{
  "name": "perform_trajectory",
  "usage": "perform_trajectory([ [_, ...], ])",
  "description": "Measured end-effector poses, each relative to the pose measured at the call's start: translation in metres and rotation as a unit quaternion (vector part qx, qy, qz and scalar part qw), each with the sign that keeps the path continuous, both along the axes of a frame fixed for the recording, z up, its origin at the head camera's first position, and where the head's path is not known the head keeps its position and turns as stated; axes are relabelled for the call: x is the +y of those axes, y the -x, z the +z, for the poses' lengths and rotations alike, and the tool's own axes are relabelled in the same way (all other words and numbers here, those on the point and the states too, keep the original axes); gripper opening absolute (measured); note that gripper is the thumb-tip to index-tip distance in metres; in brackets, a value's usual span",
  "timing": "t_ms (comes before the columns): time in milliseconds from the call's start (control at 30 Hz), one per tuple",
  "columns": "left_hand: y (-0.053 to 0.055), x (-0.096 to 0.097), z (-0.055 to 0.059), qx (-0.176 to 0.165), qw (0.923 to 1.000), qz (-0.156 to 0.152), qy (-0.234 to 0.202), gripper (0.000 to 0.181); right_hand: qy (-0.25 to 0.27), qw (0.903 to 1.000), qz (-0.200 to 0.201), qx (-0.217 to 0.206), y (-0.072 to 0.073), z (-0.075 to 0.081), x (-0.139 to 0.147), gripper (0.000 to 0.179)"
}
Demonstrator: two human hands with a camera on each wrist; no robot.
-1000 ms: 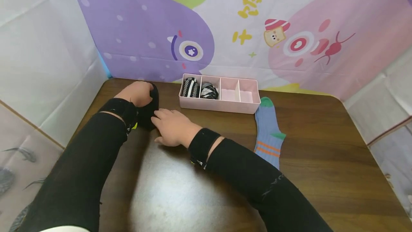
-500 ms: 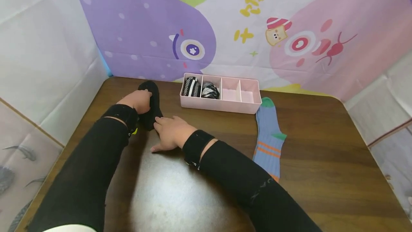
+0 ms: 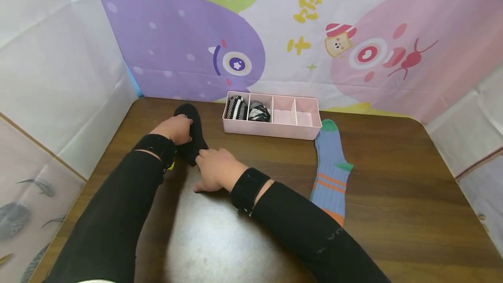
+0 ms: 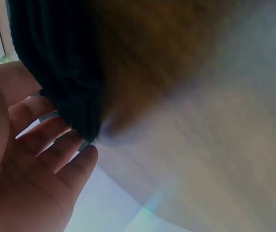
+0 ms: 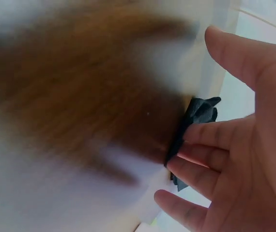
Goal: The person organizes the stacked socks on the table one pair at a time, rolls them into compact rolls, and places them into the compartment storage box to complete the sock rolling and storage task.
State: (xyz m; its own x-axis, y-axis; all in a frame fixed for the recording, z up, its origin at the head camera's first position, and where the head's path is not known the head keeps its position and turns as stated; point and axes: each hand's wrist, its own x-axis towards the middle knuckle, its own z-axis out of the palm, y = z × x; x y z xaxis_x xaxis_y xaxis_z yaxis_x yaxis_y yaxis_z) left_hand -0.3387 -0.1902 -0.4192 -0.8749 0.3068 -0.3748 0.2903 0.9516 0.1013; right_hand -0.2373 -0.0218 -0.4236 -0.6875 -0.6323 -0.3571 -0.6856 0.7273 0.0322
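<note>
A black sock (image 3: pixel 198 133) lies lengthwise on the left part of the table, its rounded toe pointing to the back. My left hand (image 3: pixel 174 129) rests on the sock's left side; in the left wrist view its extended fingers touch the dark ribbed fabric (image 4: pixel 60 53). At the sock's near right end, my right hand (image 3: pixel 218 170) touches the edge with its fingertips. The right wrist view has those fingers nearly straight against the black fabric (image 5: pixel 201 112), the thumb held apart. Part of the sock is hidden under the left hand.
Along the back stands a pink divided box (image 3: pixel 271 129). A striped rolled sock (image 3: pixel 237 108) and a checkered rolled sock (image 3: pixel 260 112) occupy its two left compartments. Blue socks (image 3: pixel 332 156) with green and orange parts lie right of it, partly behind my right forearm.
My left hand has moved from the sock's far end down along its side, uncovering the toe, which now lies flatter. My right hand stays at the near end, fingers slightly shifted.
</note>
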Motion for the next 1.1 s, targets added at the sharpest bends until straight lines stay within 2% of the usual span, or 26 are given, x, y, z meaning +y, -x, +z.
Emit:
perform_trajectory([
  [33,-0.016,0.009,0.020,-0.006,1.0000,0.001,-0.005,0.059,0.002,1.0000,0.001,-0.002,-0.002,0.001,0.002,0.082],
  [100,-0.029,0.014,0.028,-0.003,0.9998,-0.006,-0.019,0.058,0.008,0.9999,0.003,-0.006,-0.005,0.004,0.007,0.080],
  [167,-0.034,0.014,0.023,0.007,0.9994,-0.013,-0.031,0.059,0.010,0.9999,0.006,-0.007,-0.010,0.005,0.011,0.078],
  [267,-0.029,0.011,0.002,0.015,0.9986,-0.014,-0.048,0.064,0.012,0.9999,0.009,-0.008,-0.016,0.004,0.017,0.077],
  [300,-0.031,0.014,0.002,0.017,0.9985,-0.011,-0.051,0.064,0.011,0.9999,0.009,-0.009,-0.018,0.004,0.019,0.077],
  [400,-0.030,0.014,-0.008,0.020,0.9981,-0.009,-0.058,0.067,0.013,0.9998,0.005,-0.012,-0.024,0.005,0.024,0.076],
  [633,-0.048,0.023,-0.008,0.032,0.9983,-0.003,-0.049,0.064,0.013,0.9999,-0.002,-0.009,-0.038,0.003,0.030,0.067],
  [900,-0.059,0.030,-0.013,0.045,0.9974,-0.007,-0.055,0.062,0.000,1.0000,-0.006,0.001,-0.049,-0.002,0.033,0.064],
  [1100,-0.067,0.035,-0.013,0.042,0.9970,-0.010,-0.064,0.062,0.009,1.0000,-0.002,0.002,-0.053,0.001,0.039,0.059],
])
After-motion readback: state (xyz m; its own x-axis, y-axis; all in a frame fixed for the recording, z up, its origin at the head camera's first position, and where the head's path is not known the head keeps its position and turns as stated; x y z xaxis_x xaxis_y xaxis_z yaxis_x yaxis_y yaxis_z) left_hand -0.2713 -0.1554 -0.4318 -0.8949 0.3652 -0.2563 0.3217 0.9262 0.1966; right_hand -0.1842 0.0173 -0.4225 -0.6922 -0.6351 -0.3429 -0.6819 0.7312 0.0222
